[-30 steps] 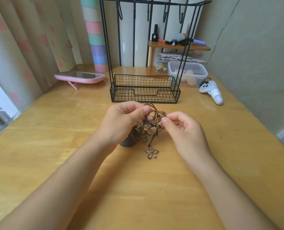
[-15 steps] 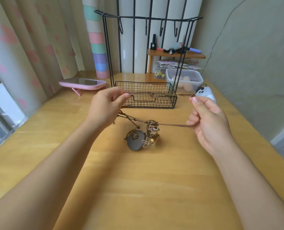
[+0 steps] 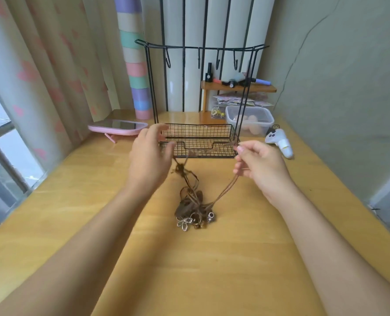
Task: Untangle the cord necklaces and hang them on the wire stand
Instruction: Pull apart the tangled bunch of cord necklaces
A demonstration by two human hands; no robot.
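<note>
1. while both hands are lifted above the table (image 3: 189, 281), the cord necklaces (image 3: 190, 197) hang between them as one brown tangle.
2. the right hand (image 3: 263, 166) pinches one cord between thumb and first finger; its fingertips (image 3: 240, 148) are pressed together on the strand, and the other fingers are curled.
3. from under these curled fingers more strands go down and to the left, to the pile that lies on the table, below and between both hands.
4. the left hand (image 3: 147, 160) is blurred; its fingers (image 3: 160, 128) look loosely spread, and a cord passes close to the thumb, but i cannot tell if it is held.
5. just below the left thumb a knot (image 3: 180, 170) of cords hangs in the air, above the pile.
6. the pendants (image 3: 195, 221) rest on the table at the near end of the pile; one has a flower shape.
7. the wire stand (image 3: 199, 47) is upright just beyond the fingertips of both hands, its basket behind the stretched cord.
8. a white controller (image 3: 279, 142) lies on the table to the right of the right fingertips.
</note>
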